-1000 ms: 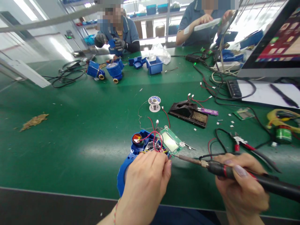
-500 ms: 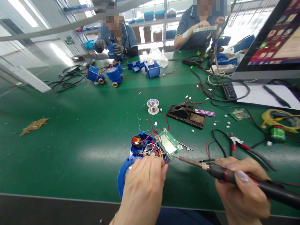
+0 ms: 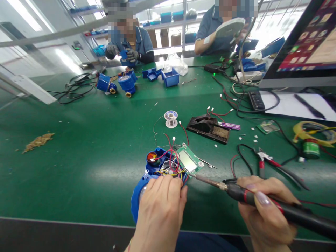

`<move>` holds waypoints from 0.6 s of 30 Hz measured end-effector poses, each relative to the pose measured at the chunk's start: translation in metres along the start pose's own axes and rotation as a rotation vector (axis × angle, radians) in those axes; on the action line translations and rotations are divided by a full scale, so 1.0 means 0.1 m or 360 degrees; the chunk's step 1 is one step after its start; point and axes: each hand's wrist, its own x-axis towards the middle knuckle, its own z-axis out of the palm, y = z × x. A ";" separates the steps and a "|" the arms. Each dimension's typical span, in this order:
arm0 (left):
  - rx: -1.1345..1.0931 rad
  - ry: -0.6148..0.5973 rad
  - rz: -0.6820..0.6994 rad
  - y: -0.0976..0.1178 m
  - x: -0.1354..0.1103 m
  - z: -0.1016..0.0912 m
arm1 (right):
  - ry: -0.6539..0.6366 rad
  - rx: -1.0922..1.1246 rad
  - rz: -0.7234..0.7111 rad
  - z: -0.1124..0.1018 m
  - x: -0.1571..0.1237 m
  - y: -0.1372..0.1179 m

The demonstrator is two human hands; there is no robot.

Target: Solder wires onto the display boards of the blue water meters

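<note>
My left hand (image 3: 160,206) is closed over the near side of a blue round meter housing (image 3: 143,182), fingers pinched at its coloured wires (image 3: 172,159). What the fingertips hold is hidden. A green circuit board (image 3: 189,160) with a grey display lies tilted on the housing's right edge. My right hand (image 3: 265,213) grips a black soldering iron (image 3: 252,199) with a red ring. Its metal tip (image 3: 195,177) points left and reaches the board's near edge beside my left fingertips.
A solder spool (image 3: 170,118), a black iron stand (image 3: 210,128) and red-handled pliers (image 3: 270,162) lie beyond. A monitor (image 3: 301,52) and cables (image 3: 244,101) fill the right. Two other people work at the far side among blue meters (image 3: 126,83) and bins (image 3: 170,77).
The soldering iron's tip has crept left to the board's near edge. My left hand has slid slightly down over the housing. The far-right person has turned up a flat round piece.
</note>
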 end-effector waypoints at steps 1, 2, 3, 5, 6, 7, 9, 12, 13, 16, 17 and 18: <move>0.0003 -0.0001 -0.0007 0.00 0.00 0.00 | -0.0007 -0.0012 -0.0008 0.00 0.00 0.00; 0.0005 0.0000 -0.0011 0.00 0.00 0.00 | -0.0018 -0.0021 -0.0015 0.01 0.01 -0.01; 0.0005 -0.0004 -0.0014 0.00 0.00 0.00 | -0.0030 -0.0026 -0.0021 0.01 0.01 -0.01; -0.0006 0.0002 -0.0019 0.01 0.01 0.01 | -0.0056 -0.0025 -0.0024 0.01 0.02 -0.01; -0.0013 0.0002 -0.0019 0.01 0.01 0.01 | -0.0061 -0.0023 -0.0021 0.01 0.02 0.00; -0.0020 0.0004 -0.0015 0.01 0.01 0.00 | -0.0064 -0.0023 -0.0012 0.01 0.02 0.00; -0.0029 0.0007 -0.0017 0.01 0.02 0.00 | -0.0052 -0.0024 0.0004 0.01 0.02 0.00; -0.0039 -0.0016 -0.0040 0.01 0.02 -0.02 | -0.0024 -0.0035 0.0008 0.02 0.02 -0.01; -0.0042 -0.0022 -0.0051 0.01 0.02 -0.02 | -0.0021 -0.0036 0.0009 0.02 0.01 -0.01; -0.0052 -0.0029 -0.0071 0.01 0.02 -0.01 | 0.0021 0.0014 0.0056 0.04 0.02 -0.03; -0.0055 -0.0028 -0.0074 0.01 0.01 -0.01 | 0.0056 0.0038 0.0068 0.04 0.03 -0.04; -0.0055 -0.0032 -0.0071 0.01 0.00 -0.02 | 0.0096 0.0051 0.0070 0.03 0.05 -0.04</move>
